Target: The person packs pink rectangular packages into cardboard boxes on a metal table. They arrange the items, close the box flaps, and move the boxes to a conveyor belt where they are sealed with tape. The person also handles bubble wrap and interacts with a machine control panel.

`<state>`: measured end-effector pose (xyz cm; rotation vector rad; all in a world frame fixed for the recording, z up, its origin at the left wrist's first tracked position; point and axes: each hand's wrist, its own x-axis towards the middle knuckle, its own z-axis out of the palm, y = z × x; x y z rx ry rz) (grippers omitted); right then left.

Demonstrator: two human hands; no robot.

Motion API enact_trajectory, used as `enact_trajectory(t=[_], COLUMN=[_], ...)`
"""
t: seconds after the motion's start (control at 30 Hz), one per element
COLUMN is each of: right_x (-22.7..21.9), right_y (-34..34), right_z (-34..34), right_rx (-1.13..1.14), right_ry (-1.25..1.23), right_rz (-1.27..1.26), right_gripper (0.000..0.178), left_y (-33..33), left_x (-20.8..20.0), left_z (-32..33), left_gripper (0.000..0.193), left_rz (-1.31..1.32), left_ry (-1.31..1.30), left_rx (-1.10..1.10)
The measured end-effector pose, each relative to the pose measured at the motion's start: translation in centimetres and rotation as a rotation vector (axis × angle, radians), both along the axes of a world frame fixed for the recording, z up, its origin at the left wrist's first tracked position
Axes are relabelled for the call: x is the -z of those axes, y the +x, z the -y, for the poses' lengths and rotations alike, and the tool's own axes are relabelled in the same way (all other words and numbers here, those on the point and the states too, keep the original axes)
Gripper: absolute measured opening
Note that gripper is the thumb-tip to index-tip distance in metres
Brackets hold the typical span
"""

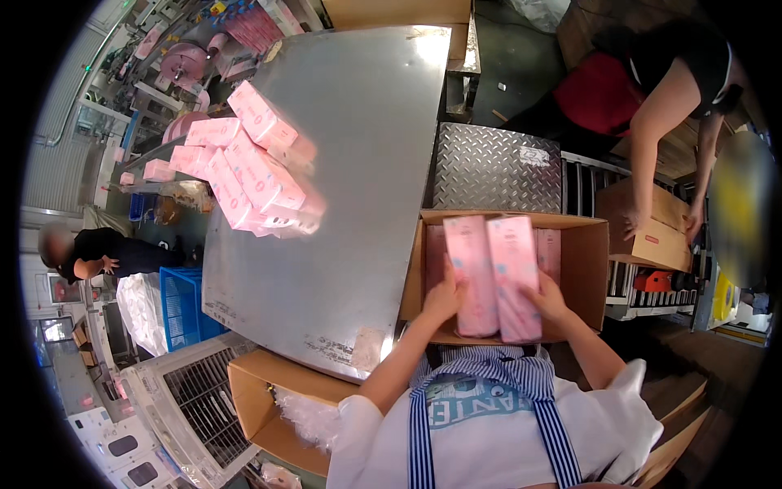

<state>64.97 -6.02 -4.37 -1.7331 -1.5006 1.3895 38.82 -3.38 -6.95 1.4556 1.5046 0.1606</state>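
Two long pink packs (472, 285), soft-wrapped and looking like tissue packs, stand side by side over an open cardboard box (599, 277) in front of me. My left hand (445, 295) grips the outer side of the left pack. On the other side, my right hand (546, 298) grips the right pack (515, 281). More pink packs (548, 251) show inside the box behind them. Slight blur covers the held packs, and some of my fingers are hidden.
A metal table (350, 163) to the left bears a pile of pink packs (257, 175). Beyond the box lie a tread plate (489, 171) and a roller conveyor (595, 175). At right, a co-worker's hands touch a closed carton (652, 224). Another cardboard box (252, 387) holds clear plastic.
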Motion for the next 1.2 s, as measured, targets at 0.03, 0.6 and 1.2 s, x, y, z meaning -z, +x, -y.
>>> enact_trajectory(t=[0.03, 0.6, 1.2], right_x=[1.9, 6.0, -2.5], right_y=[-0.9, -11.2, -31.7], right_z=[-0.8, -6.7, -22.4], right_rx=[-0.064, 0.031, -0.22], right_ry=[0.028, 0.426, 0.336], right_rz=[0.07, 0.371, 0.229], right_gripper=[0.056, 0.052, 0.041], left_y=[0.0, -27.0, -28.5], left_x=[-1.4, -8.2, -1.9], left_z=[-1.4, -14.6, -10.0], left_gripper=[0.057, 0.03, 0.066], left_rz=[-0.157, -1.116, 0.042], left_ry=[-0.008, 0.848, 0.512], left_rx=[0.077, -0.552, -0.569])
